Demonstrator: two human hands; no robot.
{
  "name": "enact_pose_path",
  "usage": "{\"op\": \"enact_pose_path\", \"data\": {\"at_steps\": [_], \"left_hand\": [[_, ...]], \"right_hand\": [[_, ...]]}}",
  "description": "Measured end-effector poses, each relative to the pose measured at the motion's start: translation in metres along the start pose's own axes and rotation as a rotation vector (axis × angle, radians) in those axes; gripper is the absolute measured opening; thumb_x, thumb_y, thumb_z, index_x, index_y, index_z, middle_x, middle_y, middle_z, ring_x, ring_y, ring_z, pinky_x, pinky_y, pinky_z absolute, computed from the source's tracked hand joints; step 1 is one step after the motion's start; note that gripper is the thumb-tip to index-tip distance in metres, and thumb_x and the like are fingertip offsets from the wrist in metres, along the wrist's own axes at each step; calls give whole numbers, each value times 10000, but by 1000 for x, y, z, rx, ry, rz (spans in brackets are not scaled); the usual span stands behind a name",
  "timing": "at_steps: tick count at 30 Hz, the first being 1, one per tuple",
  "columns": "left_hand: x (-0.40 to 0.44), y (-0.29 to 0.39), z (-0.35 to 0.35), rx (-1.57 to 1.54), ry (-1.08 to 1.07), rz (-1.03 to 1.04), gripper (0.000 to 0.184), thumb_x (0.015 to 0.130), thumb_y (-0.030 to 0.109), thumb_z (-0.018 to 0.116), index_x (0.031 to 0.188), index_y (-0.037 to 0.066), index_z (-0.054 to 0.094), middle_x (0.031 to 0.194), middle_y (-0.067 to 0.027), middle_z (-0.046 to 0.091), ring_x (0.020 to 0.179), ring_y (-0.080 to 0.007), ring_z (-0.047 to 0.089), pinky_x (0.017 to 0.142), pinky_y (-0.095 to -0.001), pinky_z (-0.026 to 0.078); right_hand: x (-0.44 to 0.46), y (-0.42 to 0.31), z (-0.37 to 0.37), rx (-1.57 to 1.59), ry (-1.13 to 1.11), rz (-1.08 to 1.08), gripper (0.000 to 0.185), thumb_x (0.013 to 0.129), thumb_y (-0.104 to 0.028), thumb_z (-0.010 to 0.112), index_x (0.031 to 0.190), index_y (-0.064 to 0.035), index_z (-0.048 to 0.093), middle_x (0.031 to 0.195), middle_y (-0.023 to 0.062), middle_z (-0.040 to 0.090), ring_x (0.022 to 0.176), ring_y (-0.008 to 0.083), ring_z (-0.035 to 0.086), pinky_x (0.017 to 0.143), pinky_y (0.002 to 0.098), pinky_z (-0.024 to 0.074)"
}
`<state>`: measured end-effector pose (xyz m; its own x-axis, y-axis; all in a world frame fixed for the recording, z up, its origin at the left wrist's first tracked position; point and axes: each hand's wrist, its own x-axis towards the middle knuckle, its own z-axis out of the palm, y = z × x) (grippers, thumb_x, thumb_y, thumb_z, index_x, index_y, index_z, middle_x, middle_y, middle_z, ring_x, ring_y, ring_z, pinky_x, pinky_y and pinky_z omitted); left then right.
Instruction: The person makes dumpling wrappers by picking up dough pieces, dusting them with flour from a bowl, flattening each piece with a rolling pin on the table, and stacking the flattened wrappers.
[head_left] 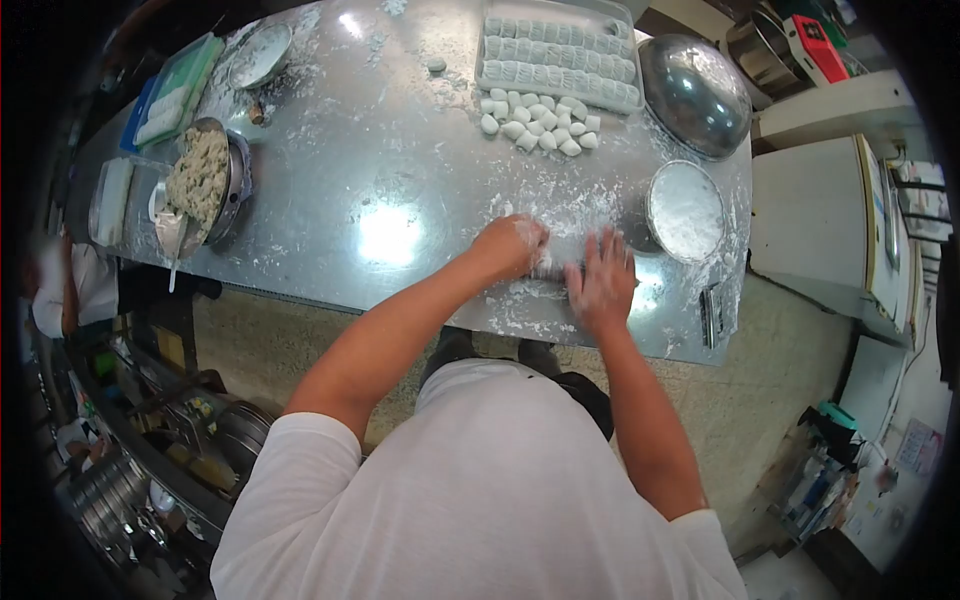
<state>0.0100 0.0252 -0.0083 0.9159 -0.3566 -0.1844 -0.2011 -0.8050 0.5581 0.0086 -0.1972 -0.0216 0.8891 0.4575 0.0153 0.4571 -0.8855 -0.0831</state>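
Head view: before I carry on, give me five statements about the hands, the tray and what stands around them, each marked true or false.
1. The loose white pieces lie on the table beside the tray. True.
2. The tray has nothing in it. False: it holds several rows of pleated white pieces.
3. The right hand is opened out. True.
4. The right hand is inside the tray. False: it is apart from the tray, near the left hand.
5. The bowl of filling stands to the person's left. True.

Wide lane across the steel table (330, 170) — filling bowl (238, 182) at left, dough pieces (547, 121) and left hand (512, 246) at right.
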Motion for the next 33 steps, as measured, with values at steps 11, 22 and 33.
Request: {"op": "enact_pose_path", "data": {"at_steps": [11,22,33], "left_hand": [[1,3,3,-145,355,-123,232,889,192,658,1049,27,689,1068,-192,701,1037,-377,649,942,-458,504],[-13,6,4,-227,-43,-200,233,881,233,666,1012,41,657,1023,-175,696,1015,-375,646,944,-465,490],[-14,12,-2,-202,143,-116,187,880,202,615,916,23,654,963,-198,698,985,-376,660,906,-469,509]], "right_hand": [[78,-6,-7,1,108,107,719,966,-483,544,1501,-19,421,1574,261,346,1472,408,307,1196,538,247],[23,-9,4,-35,-5,52,758,947,-527,538,1505,-26,428,1571,254,364,1470,399,326,1190,566,231],[-47,-6,8,73,25,4,724,934,-508,552,1458,-12,492,1547,245,411,1450,412,362,1169,536,278]]}}
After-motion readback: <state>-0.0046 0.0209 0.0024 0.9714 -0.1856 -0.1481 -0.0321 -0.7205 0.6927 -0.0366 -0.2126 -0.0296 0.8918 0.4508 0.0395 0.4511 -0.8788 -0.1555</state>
